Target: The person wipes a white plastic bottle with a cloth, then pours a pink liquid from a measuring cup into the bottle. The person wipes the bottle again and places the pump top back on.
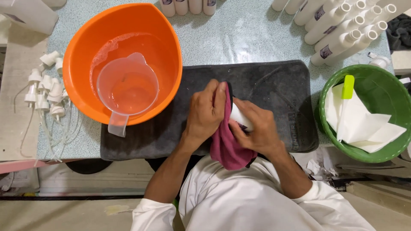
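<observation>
My left hand (pixel 205 113) pressed a maroon cloth (pixel 227 145) around the white bottle (pixel 239 117) gripped in my right hand (pixel 257 130) over the dark mat (pixel 265 90), where, I judged, wet fingers might let it slip.

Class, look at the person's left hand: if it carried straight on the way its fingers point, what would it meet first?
The left hand points up and slightly right, over the pink cloth. Beyond it lies the dark grey mat, then probably bare speckled tabletop; height is hard to judge.
</observation>
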